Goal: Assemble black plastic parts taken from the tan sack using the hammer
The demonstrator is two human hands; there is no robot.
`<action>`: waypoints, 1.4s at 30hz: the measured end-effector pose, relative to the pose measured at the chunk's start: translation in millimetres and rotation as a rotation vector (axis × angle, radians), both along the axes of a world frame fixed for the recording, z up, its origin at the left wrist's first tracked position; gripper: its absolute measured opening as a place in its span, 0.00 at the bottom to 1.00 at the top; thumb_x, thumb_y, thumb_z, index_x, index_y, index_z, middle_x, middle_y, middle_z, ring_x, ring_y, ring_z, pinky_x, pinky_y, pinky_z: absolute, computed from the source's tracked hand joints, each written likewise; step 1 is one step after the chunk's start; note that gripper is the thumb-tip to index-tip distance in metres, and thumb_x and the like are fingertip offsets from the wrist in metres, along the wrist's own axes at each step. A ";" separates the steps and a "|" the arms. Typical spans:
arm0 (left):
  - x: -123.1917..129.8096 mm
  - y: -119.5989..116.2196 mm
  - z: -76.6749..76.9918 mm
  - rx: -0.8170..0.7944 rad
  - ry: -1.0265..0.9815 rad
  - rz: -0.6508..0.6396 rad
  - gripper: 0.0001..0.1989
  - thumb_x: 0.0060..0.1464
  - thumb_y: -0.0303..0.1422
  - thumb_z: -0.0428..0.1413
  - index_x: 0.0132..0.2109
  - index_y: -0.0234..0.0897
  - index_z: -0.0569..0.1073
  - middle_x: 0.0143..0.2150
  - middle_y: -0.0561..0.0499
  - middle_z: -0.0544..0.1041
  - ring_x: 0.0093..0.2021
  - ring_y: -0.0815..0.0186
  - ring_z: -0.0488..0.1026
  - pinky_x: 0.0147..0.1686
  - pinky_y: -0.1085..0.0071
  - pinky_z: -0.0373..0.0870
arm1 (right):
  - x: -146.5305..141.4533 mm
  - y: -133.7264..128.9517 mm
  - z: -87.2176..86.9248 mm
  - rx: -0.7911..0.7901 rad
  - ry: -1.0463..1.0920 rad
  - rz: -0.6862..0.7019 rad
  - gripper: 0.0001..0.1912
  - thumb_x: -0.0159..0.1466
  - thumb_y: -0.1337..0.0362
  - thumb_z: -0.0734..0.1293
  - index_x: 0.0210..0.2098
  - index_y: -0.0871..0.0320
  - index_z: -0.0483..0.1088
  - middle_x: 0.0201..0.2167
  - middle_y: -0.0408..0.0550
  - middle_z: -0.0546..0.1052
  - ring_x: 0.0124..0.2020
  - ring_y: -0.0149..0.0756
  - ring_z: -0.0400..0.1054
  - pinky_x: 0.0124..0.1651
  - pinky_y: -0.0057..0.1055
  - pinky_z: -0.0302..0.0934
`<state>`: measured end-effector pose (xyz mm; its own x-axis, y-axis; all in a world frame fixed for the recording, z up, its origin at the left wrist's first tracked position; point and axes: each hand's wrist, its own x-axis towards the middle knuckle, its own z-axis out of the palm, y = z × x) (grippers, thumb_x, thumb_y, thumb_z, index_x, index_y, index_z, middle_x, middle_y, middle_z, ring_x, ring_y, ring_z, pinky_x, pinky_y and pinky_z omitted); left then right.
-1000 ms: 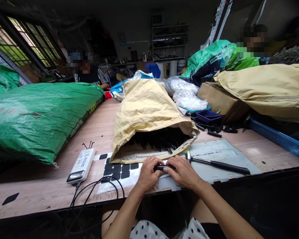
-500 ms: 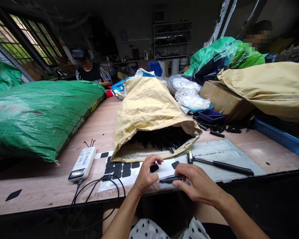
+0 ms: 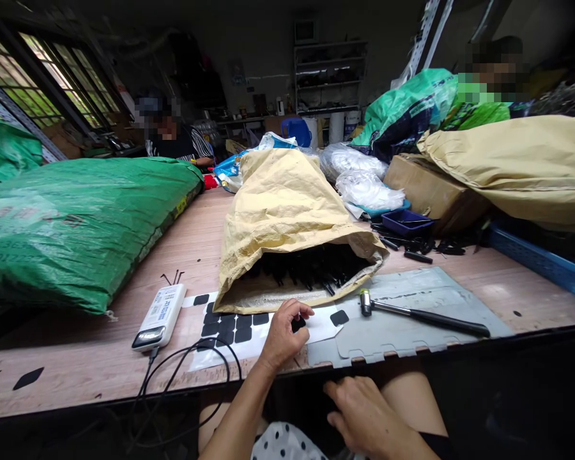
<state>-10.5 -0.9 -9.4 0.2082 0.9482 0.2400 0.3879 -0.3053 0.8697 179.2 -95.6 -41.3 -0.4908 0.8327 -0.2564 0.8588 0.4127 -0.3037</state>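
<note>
My left hand rests at the table's front, over a white sheet of black rounded squares. Its fingers are curled, with a gap between thumb and index finger; a black square shows in that gap. Below the table edge, over my lap, my right hand has thumb and index finger apart; no object shows in it against the dark. Just beyond the sheet, a tan woven sack lies with its mouth facing me, filled with slim black parts. A hammer with a black grip lies on a grey mat.
A white power bank with a black cable lies left, beside a large green sack. At right are a purple tray, loose black parts, a cardboard box and a blue crate. Two people sit farther back.
My right hand has dropped from the table's front to below its edge. The slim black piece it held is no longer visible. My left hand has barely moved.
</note>
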 end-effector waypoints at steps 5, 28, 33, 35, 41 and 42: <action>-0.8 12.2 9.1 -0.240 -0.217 0.082 0.13 0.46 0.31 0.57 0.41 0.36 0.76 0.33 0.52 0.73 0.32 0.67 0.68 0.35 0.71 0.65 | 42.8 35.3 58.9 0.002 0.320 -0.077 0.06 0.65 0.58 0.66 0.40 0.44 0.76 0.31 0.40 0.80 0.33 0.37 0.73 0.35 0.31 0.58; -38.4 61.4 29.7 -0.390 0.730 0.759 0.20 0.57 0.47 0.55 0.45 0.37 0.79 0.43 0.35 0.81 0.46 0.42 0.77 0.40 0.56 0.69 | 128.3 99.6 9.4 0.725 0.160 -0.348 0.12 0.66 0.58 0.65 0.47 0.53 0.72 0.42 0.48 0.74 0.44 0.43 0.65 0.45 0.38 0.55; -22.6 27.2 26.5 0.066 0.544 0.485 0.09 0.59 0.40 0.57 0.43 0.41 0.76 0.40 0.47 0.79 0.44 0.55 0.73 0.42 0.63 0.66 | 127.0 100.9 7.2 0.725 0.161 -0.357 0.08 0.68 0.58 0.64 0.42 0.53 0.72 0.40 0.48 0.75 0.43 0.42 0.66 0.44 0.37 0.54; -8.1 13.9 22.1 0.130 0.485 0.223 0.06 0.57 0.37 0.60 0.40 0.42 0.76 0.39 0.50 0.79 0.43 0.58 0.71 0.44 0.64 0.65 | 127.3 101.1 8.5 0.722 0.148 -0.351 0.08 0.68 0.58 0.64 0.42 0.54 0.72 0.39 0.48 0.75 0.42 0.42 0.66 0.44 0.37 0.54; 17.3 3.3 4.1 0.029 0.348 0.070 0.07 0.52 0.32 0.65 0.38 0.42 0.76 0.38 0.52 0.77 0.44 0.58 0.69 0.46 0.63 0.62 | 119.1 91.0 28.8 0.709 0.177 -0.294 0.11 0.72 0.58 0.60 0.41 0.54 0.72 0.37 0.47 0.76 0.37 0.38 0.70 0.40 0.34 0.57; 17.2 3.6 2.4 0.031 0.332 0.075 0.07 0.52 0.31 0.65 0.38 0.42 0.76 0.38 0.52 0.77 0.44 0.58 0.68 0.46 0.62 0.62 | 114.1 87.8 33.4 0.690 0.208 -0.300 0.12 0.72 0.57 0.59 0.42 0.54 0.72 0.38 0.47 0.76 0.36 0.36 0.71 0.38 0.33 0.58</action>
<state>6.7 2.7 -7.0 0.2094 0.9572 0.1999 0.6706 -0.2893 0.6831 293.3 -7.8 -7.8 -0.2003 0.8754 0.4400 0.9171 0.3256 -0.2301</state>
